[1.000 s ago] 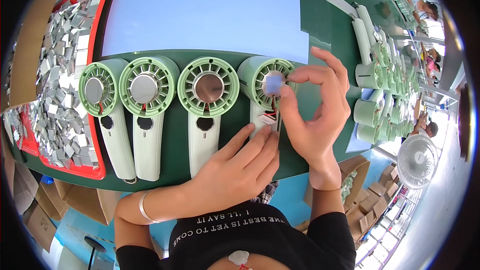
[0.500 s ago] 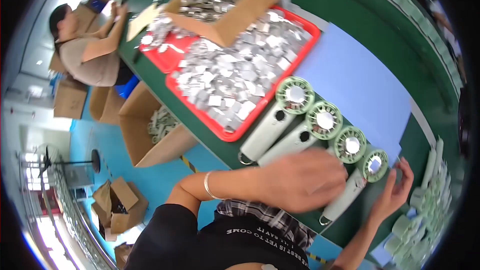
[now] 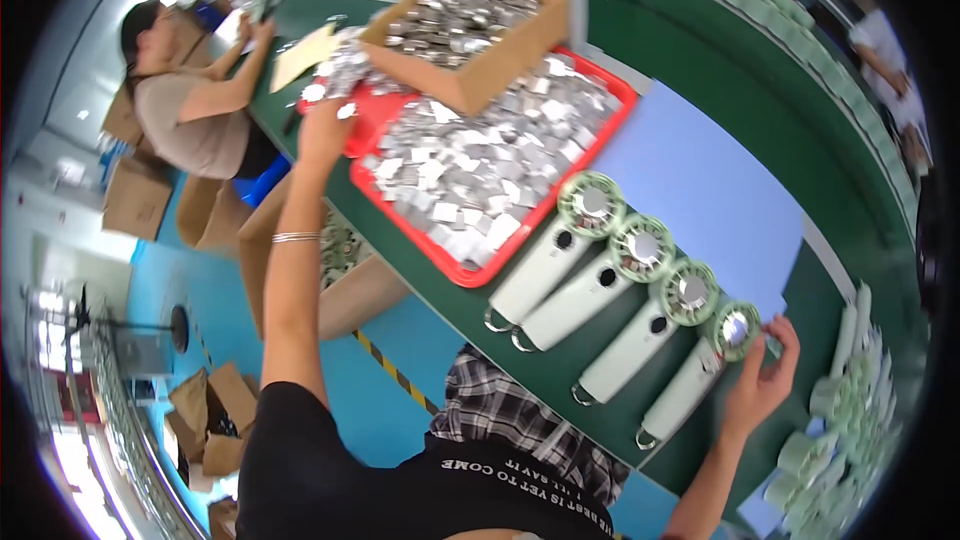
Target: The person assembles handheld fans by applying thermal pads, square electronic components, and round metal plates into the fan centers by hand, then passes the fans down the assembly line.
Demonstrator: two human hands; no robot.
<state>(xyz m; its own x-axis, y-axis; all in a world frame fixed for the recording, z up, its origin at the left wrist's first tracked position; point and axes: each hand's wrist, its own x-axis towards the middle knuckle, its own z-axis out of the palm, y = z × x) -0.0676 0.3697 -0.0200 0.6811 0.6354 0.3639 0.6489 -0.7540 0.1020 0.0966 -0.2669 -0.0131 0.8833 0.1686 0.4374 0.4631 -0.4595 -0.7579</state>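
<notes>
Four pale green handheld fans lie side by side, among them a left one and a rightmost one. Shiny round discs sit in the middle of their round heads. My right hand is beside the rightmost fan's head, thumb near its rim, fingers curved and apart. Stretched far to the left, my left hand reaches into the small red tray, among shiny round silver pieces. Its fingertips are blurred and partly hidden, so any grip is unclear. Square silver pieces fill a larger red tray.
A cardboard box of metal parts rests across the trays. A blue sheet lies behind the fans. Several green fan parts are heaped at right. Another person works at far left. Cardboard boxes stand beside the green table.
My left hand has swung from above the fans to the small red tray at far left, uncovering the fan handles. My right hand stays by the rightmost fan. The view has shifted slightly.
</notes>
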